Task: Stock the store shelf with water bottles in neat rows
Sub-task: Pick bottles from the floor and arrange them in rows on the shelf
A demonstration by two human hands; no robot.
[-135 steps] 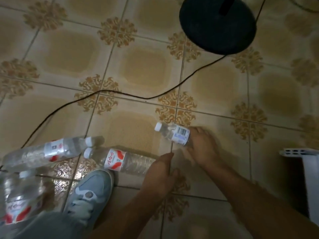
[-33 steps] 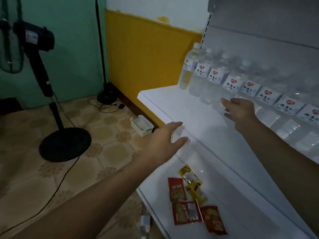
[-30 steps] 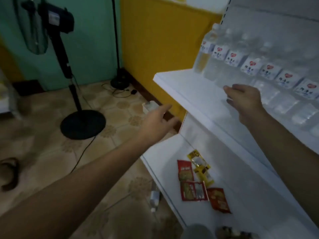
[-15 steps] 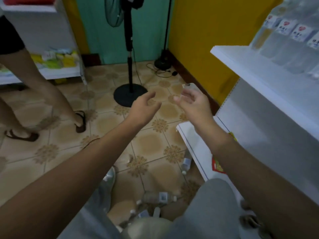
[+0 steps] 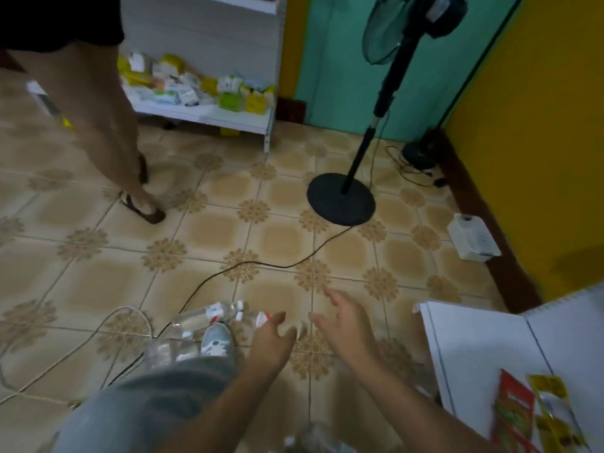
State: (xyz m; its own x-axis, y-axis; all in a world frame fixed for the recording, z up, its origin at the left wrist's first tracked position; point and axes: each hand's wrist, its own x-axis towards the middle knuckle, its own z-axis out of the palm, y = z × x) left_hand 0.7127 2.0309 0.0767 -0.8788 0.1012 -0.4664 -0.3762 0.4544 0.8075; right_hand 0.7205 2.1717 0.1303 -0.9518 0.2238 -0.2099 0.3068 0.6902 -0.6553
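Both hands reach down over the tiled floor [image 5: 98, 289], holding nothing: the left hand [image 5: 271, 335] has its fingers loosely spread, as does the right hand [image 5: 343, 325]. Just beyond, 2 water bottles [image 5: 209, 313] lie on their sides beside a shoe [image 5: 215, 338]. Farther off stands a fan [image 5: 341, 197].

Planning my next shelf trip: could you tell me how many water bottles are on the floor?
3. Left bottle and right bottle lie side by side beyond the shoe; third bottle left of it. A blurred shape at the bottom edge may be another.
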